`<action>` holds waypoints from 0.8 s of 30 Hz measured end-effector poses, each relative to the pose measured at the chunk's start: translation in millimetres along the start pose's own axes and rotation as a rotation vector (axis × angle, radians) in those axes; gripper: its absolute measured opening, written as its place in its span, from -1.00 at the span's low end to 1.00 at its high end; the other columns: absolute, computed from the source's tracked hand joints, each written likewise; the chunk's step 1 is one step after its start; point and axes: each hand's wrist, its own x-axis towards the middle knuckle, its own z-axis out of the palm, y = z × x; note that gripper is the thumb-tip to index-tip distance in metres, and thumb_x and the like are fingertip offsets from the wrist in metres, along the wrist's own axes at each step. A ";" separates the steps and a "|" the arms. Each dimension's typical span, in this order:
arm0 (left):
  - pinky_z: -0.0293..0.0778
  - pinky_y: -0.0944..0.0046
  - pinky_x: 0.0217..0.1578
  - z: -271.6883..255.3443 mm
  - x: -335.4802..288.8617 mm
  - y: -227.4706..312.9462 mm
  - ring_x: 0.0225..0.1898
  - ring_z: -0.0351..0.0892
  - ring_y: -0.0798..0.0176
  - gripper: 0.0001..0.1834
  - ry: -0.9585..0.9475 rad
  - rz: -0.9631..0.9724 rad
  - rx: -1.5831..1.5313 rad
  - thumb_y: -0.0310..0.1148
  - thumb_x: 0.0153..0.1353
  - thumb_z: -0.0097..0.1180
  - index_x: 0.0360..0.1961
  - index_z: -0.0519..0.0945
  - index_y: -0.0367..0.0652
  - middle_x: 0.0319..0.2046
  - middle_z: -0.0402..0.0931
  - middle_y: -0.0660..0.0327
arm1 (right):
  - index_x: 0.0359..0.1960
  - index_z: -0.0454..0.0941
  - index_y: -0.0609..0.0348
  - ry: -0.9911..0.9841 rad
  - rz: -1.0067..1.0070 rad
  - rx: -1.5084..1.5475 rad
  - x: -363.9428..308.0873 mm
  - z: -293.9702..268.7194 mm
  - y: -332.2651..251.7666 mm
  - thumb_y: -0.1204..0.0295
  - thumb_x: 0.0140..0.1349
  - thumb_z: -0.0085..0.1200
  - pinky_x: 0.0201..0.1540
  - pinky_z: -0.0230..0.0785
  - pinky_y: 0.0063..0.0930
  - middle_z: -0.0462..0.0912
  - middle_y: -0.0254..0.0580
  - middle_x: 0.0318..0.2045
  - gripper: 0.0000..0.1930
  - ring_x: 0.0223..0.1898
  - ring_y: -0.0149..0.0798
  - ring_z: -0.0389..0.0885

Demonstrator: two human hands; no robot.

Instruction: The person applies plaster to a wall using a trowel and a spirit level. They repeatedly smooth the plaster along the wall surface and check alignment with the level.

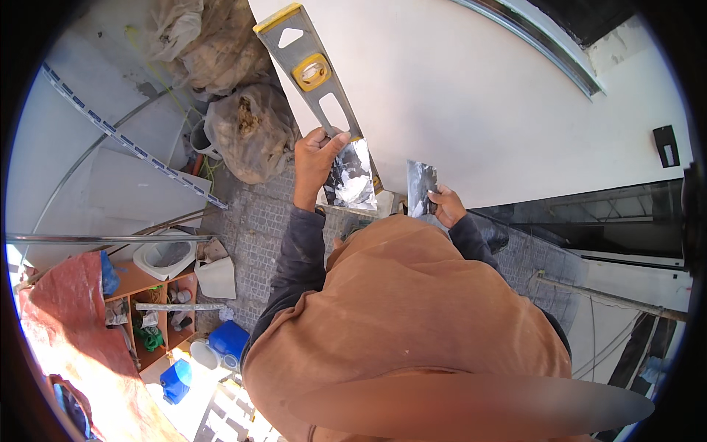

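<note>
My left hand [315, 163] is closed at the edge of a long grey-and-yellow spirit level [315, 72], its thumb lying across the front. Right below that thumb, a flat scraper blade [350, 177] smeared with white filler overlaps the level's lower part; the same hand seems to hold both. The level leans along the left edge of a smooth white panel [456, 96]. To the right, my right hand [448, 206] grips a second scraper [421, 186], its dark blade streaked with white and tilted upward, apart from the first. The handles of both scrapers are hidden.
Clear plastic sacks [250, 132] stand left of the panel, over grey paving [254, 221]. At lower left are an orange-brown shelf unit [163, 324], a white basin [163, 255], blue containers [228, 340] and a red sheet [74, 317]. A metal rail [545, 48] crosses the top right.
</note>
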 end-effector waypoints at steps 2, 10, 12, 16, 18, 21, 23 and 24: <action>0.30 0.52 -0.44 0.9 -0.4 -11.1 -0.45 0.36 0.59 -0.76 0.023 0.024 -0.020 -0.32 0.25 0.32 -0.28 0.66 -0.34 -0.48 0.52 0.43 | -0.06 0.44 0.27 -0.003 0.020 -0.007 0.0 -5.2 3.9 0.57 0.38 -0.03 -0.14 0.57 -0.30 0.59 -0.22 -0.20 -0.85 -0.22 -0.28 0.63; 0.29 0.54 -0.48 -3.1 -2.4 -28.6 -0.49 0.37 0.60 -0.77 0.150 0.041 0.001 -0.34 0.24 0.32 -0.30 0.66 -0.35 -0.51 0.53 0.41 | 0.08 0.41 0.32 0.047 -0.006 -0.082 4.0 6.7 2.9 0.63 0.31 0.00 -0.04 0.51 -0.31 0.59 -0.19 -0.17 -0.70 -0.21 -0.26 0.62; 0.28 0.54 -0.49 -2.5 -2.0 -21.8 -0.50 0.36 0.60 -0.76 0.174 0.082 0.019 -0.33 0.24 0.32 -0.30 0.66 -0.35 -0.52 0.53 0.41 | 0.11 0.41 0.34 0.182 -0.175 -0.239 1.5 19.6 -6.6 0.65 0.29 -0.01 -0.01 0.48 -0.35 0.60 -0.19 -0.14 -0.66 -0.20 -0.28 0.60; 0.40 0.49 -0.42 -2.1 6.5 6.7 -0.46 0.46 0.56 -0.75 0.054 0.005 -0.074 -0.32 0.25 0.28 -0.28 0.67 -0.35 -0.46 0.58 0.35 | 0.08 0.44 0.34 0.191 -0.455 -0.339 -11.7 37.3 -52.8 0.64 0.29 -0.03 -0.06 0.42 -0.49 0.59 -0.27 -0.18 -0.69 -0.17 -0.41 0.54; 0.43 0.50 -0.47 2.6 17.7 27.1 -0.49 0.49 0.56 -0.73 -0.010 -0.003 -0.047 -0.29 0.25 0.30 -0.27 0.67 -0.35 -0.47 0.60 0.33 | 0.05 0.47 0.33 0.061 -0.474 -0.386 -15.8 39.9 -95.1 0.60 0.32 -0.02 -0.09 0.39 -0.54 0.59 -0.31 -0.19 -0.72 -0.16 -0.46 0.52; 0.48 0.50 -0.50 18.6 28.5 57.7 -0.50 0.54 0.54 -0.71 -0.118 -0.031 -0.182 -0.27 0.25 0.32 -0.26 0.67 -0.36 -0.46 0.63 0.28 | 0.02 0.49 0.30 -0.179 -0.438 -0.057 -23.5 56.9 -128.3 0.52 0.37 -0.01 -0.14 0.35 -0.58 0.60 -0.34 -0.18 -0.77 -0.18 -0.51 0.52; 0.50 0.49 -0.49 32.0 29.4 74.9 -0.50 0.57 0.52 -0.70 -0.183 -0.069 -0.230 -0.27 0.24 0.32 -0.24 0.66 -0.36 -0.45 0.64 0.25 | 0.04 0.46 0.27 -0.244 -0.423 0.016 -31.3 71.5 -142.0 0.48 0.40 -0.02 -0.02 0.40 -0.48 0.60 -0.28 -0.11 -0.77 -0.11 -0.41 0.56; 0.50 0.49 -0.49 37.2 24.2 81.8 -0.50 0.57 0.51 -0.69 -0.200 -0.095 -0.249 -0.26 0.24 0.33 -0.24 0.66 -0.37 -0.44 0.64 0.24 | 0.05 0.44 0.28 -0.265 -0.416 0.047 -41.2 78.3 -143.6 0.48 0.40 -0.03 0.02 0.40 -0.45 0.60 -0.26 -0.09 -0.76 -0.09 -0.38 0.57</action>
